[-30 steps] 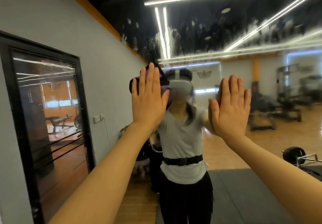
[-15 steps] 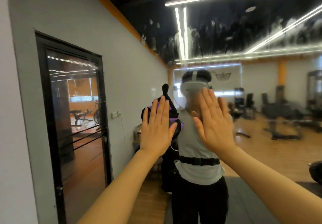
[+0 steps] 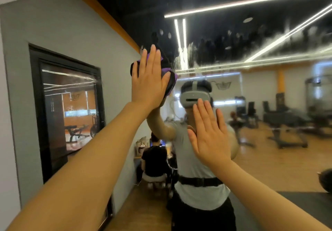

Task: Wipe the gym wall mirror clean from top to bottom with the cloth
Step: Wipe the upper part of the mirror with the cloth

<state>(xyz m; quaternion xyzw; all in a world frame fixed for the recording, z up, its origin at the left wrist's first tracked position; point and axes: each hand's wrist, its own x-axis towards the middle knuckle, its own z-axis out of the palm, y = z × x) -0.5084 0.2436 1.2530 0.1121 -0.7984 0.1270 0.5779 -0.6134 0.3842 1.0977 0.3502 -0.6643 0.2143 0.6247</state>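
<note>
The wall mirror point(image 3: 269, 141) fills the view and reflects the gym and a person wearing a headset. Smeary streaks point(image 3: 224, 51) run across its upper part. My left hand point(image 3: 149, 83) lies flat with straight fingers, pressing a purple and black cloth point(image 3: 169, 79) against the glass up near the streaks. Most of the cloth is hidden behind the palm. My right hand point(image 3: 210, 133) is lower and to the right, flat against the mirror, fingers apart, holding nothing.
The mirror's left edge point(image 3: 3, 105) meets a white wall at the far left. Reflected in the glass are a dark-framed door point(image 3: 70, 114), a seated person point(image 3: 154, 159), gym machines point(image 3: 287, 123) and a dark floor mat point(image 3: 305, 205).
My left hand has slid up the mirror with the cloth, from chest height to above the reflected head. My right hand stayed lower on the glass. The view has shifted right.
</note>
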